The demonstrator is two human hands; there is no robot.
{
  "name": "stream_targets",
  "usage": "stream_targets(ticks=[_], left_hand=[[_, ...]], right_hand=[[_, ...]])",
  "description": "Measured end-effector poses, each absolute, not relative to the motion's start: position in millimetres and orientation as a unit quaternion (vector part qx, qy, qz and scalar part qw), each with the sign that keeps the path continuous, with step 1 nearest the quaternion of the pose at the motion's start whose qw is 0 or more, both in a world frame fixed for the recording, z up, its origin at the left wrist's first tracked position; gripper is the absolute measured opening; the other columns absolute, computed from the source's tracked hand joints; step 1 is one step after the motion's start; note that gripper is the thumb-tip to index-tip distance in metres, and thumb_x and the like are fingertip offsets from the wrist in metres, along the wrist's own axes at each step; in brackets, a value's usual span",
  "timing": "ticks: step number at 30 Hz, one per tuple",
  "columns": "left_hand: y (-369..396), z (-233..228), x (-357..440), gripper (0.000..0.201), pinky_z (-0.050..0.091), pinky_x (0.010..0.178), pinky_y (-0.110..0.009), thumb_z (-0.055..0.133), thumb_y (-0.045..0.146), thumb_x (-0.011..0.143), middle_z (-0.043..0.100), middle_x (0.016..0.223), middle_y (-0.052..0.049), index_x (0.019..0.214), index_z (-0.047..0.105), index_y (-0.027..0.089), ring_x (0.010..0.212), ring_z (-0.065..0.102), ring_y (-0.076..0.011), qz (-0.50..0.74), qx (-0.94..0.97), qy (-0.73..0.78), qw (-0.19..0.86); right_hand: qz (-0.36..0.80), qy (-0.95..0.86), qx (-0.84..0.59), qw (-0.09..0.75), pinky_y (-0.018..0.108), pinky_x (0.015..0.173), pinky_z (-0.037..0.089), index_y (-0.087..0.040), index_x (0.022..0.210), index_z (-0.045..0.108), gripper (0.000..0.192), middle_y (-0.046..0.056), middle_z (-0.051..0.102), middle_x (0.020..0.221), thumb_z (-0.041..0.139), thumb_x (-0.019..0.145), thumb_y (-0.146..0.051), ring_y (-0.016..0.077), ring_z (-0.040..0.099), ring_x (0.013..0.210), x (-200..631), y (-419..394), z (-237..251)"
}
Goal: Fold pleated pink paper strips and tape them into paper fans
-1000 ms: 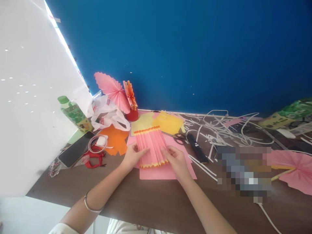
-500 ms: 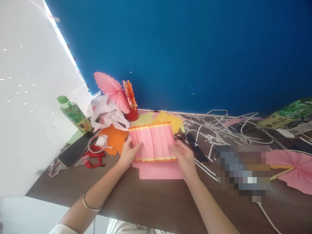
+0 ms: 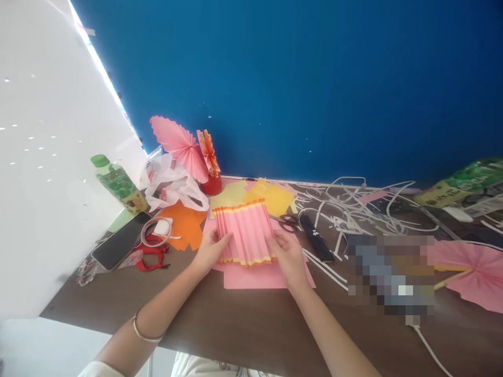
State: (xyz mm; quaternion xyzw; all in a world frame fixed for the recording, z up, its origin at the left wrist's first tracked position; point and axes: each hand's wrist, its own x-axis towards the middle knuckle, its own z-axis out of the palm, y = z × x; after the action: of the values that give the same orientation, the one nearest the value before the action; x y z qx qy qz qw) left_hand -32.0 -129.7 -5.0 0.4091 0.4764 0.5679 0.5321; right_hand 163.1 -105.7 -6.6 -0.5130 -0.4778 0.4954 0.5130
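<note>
A pleated sheet of pink paper (image 3: 248,234), edged in yellow and orange along top and bottom, is stretched between my two hands. My left hand (image 3: 212,247) pinches its left edge, thumb on the front and fingers behind. At the right edge, my right hand (image 3: 285,254) grips it the same way, its fingertips partly hidden. Flat pink sheets (image 3: 251,278) lie on the table beneath it. Just behind are yellow sheets (image 3: 271,196), and scissors (image 3: 290,223) rest right of the pleated paper.
Left on the brown table (image 3: 165,303) are a phone (image 3: 121,241), a tape roll (image 3: 156,232), orange paper (image 3: 184,225) and a green-capped bottle (image 3: 118,183). Pink paper fans (image 3: 183,149) stand behind. Paper strips and a white cable (image 3: 349,209) clutter the right, near another pink fan (image 3: 477,275).
My hands have come closer together, so the pleated paper is narrower and its folds show more. My right hand has shifted left, baring more of the scissors and the flat pink sheets.
</note>
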Motion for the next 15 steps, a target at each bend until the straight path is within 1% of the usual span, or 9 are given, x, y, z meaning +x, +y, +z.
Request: stream_targets(ticks=[5,7,9,11,13,15], left_hand=[[-130.5,-6.9,-25.1,0.037,0.042,0.095,-0.04,0.057,0.038,0.078,0.059,0.116,-0.009,0.11,0.055,0.019,0.108,0.055,-0.0241,0.563,0.421,0.463,0.541],[-132.0,-5.4,-21.5,0.036,0.041,0.095,-0.039,0.058,0.035,0.077,0.058,0.117,-0.009,0.11,0.055,0.019,0.11,0.054,-0.024,0.557,0.432,0.461,0.539],[-133.9,-3.8,-18.3,0.036,0.041,0.095,-0.039,0.06,0.032,0.077,0.058,0.117,-0.009,0.11,0.054,0.019,0.11,0.053,-0.0241,0.554,0.447,0.458,0.533],[-135.4,-3.1,-16.6,0.036,0.042,0.094,-0.039,0.059,0.029,0.077,0.057,0.116,-0.009,0.111,0.052,0.019,0.109,0.053,-0.0241,0.55,0.453,0.46,0.529],[-136.1,-3.4,-17.0,0.036,0.043,0.093,-0.039,0.057,0.029,0.078,0.057,0.115,-0.009,0.113,0.051,0.02,0.108,0.053,-0.0239,0.545,0.451,0.472,0.526],[-135.8,-4.2,-19.2,0.036,0.041,0.094,-0.038,0.054,0.028,0.079,0.056,0.115,-0.009,0.114,0.049,0.021,0.11,0.052,-0.023,0.546,0.449,0.487,0.514]], right_hand=[[0.473,-0.528,-0.503,0.494,0.029,0.069,0.049,-0.018,0.077,0.054,0.03,0.004,0.062,0.077,0.063,0.071,-0.047,0.0188,0.06,0.078,147.5,-115.1,-3.8],[0.462,-0.548,-0.505,0.48,0.029,0.067,0.048,-0.019,0.075,0.051,0.029,0.003,0.06,0.073,0.059,0.074,-0.047,0.0183,0.059,0.074,142.3,-119.1,-2.8],[0.457,-0.558,-0.505,0.473,0.029,0.067,0.048,-0.02,0.076,0.05,0.027,0.002,0.058,0.073,0.057,0.076,-0.046,0.018,0.058,0.074,139.0,-122.8,-1.5],[0.481,-0.556,-0.493,0.466,0.03,0.069,0.049,-0.02,0.083,0.049,0.026,0.003,0.06,0.077,0.057,0.076,-0.044,0.0187,0.06,0.077,138.5,-125.2,0.6],[0.522,-0.55,-0.467,0.455,0.032,0.073,0.05,-0.02,0.093,0.049,0.031,0.005,0.063,0.085,0.061,0.074,-0.042,0.0203,0.061,0.083,140.6,-125.7,3.5],[0.547,-0.554,-0.446,0.442,0.034,0.076,0.05,-0.019,0.098,0.052,0.036,0.006,0.064,0.091,0.064,0.071,-0.04,0.0216,0.062,0.086,144.4,-124.4,6.3]])
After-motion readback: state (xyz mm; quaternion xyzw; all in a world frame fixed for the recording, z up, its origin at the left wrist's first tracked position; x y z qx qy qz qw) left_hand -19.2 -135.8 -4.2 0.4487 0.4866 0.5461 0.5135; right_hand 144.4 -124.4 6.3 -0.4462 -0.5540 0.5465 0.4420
